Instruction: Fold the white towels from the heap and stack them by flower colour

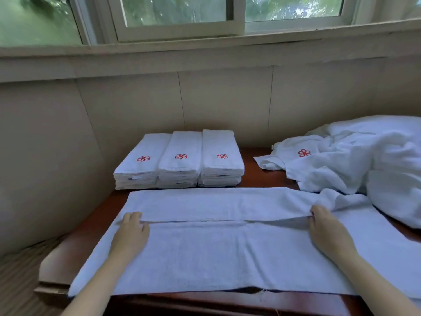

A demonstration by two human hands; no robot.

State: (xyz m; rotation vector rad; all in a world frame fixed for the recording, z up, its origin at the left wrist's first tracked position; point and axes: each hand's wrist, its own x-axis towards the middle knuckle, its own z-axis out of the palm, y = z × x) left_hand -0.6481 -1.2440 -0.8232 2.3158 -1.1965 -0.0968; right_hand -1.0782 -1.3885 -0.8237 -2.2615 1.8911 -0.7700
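**A:** What lies in front of the person?

**B:** A white towel [205, 254] is spread lengthwise across a reddish-brown wooden table [95, 210]. Its far long edge is folded over toward the middle, so the folded flap's hem runs left to right across the towel. The near edge hangs just over the table's front.

**A:** And the hands?

**B:** Both rest on the towel at that hem. The left hand [133, 229] lies at the left end, fingers curled over the flap's edge, grasping it. The right hand [323, 224] sits at the right end, its fingertips tucked under the lifted hem, pinching the flap. Bare forearms reach in from the bottom of the view.

**A:** Where are the finished towels?

**B:** Three stacks of folded towels sit side by side against the wall, just beyond the spread towel: a left stack [139, 165], a middle stack [180, 163] and a right stack [221, 160]. Each top towel shows a red embroidered flower.

**A:** And the heap?

**B:** A crumpled heap of white towels [364, 160] fills the table's right side, touching the spread towel's far right corner. One red flower [304, 153] shows on it. A window [177, 14] runs above the pale wall.
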